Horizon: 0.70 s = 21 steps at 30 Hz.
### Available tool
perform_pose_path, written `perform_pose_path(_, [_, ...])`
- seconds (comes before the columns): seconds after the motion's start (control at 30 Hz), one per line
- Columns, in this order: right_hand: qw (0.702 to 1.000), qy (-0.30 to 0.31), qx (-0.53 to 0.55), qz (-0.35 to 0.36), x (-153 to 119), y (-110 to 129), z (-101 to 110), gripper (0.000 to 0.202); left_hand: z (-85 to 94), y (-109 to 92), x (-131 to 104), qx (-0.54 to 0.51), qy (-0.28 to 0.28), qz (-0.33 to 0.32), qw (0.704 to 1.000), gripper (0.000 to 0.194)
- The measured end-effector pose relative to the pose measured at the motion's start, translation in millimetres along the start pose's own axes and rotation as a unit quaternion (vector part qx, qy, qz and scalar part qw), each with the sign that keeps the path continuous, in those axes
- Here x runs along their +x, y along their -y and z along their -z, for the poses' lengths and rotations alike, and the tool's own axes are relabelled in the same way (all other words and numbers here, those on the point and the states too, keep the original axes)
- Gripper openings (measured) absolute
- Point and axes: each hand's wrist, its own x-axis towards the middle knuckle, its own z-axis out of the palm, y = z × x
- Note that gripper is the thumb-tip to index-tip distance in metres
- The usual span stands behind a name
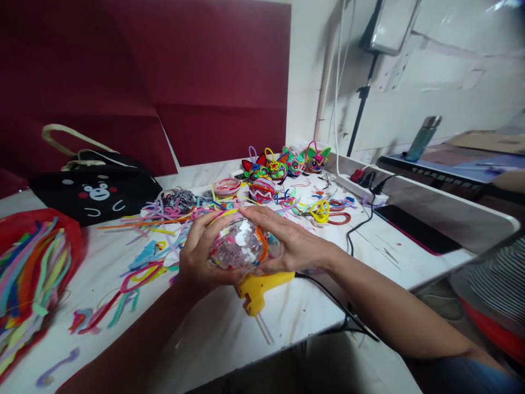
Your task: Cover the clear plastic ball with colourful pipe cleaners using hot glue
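Observation:
Between my left hand and my right hand is a clear, rounded plastic shell with pipe cleaners stuck along its edge, orange on the right and yellow at the top. Both hands curl around its sides, fingers over the top. Just below them a yellow glue gun lies on the table, a clear glue stick poking out of its back end. Behind the hands sit a round pink-and-red striped piece and a clear bowl-like shell with a pink rim.
Finished colourful animal-head ornaments stand at the back. Yellow-handled scissors lie among pipe-cleaner scraps. A red bag of pipe cleaners and a black bag are at left. A phone, power strip and cables lie right.

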Motion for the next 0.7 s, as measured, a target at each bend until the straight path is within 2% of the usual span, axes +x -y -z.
perform_pose_path(0.23, [0.995, -0.017, -0.100, 0.000, -0.3, -1.7, -15.0, 0.121, -0.4, -6.1, 2.3, -0.018, 0.010, 0.034, 0.999, 0.075])
perform_pose_path(0.5, [0.978, -0.096, -0.176, 0.060, -0.5, 0.1, -24.0, 0.107, -0.6, -13.5, 4.9, -0.014, -0.009, 0.048, 0.999, 0.074])
perform_pose_path(0.7, [0.972, -0.091, -0.206, 0.068, -2.5, -2.9, -28.0, 0.107, -2.1, -13.2, -0.6, -0.024, 0.010, 0.077, 0.997, 0.074])
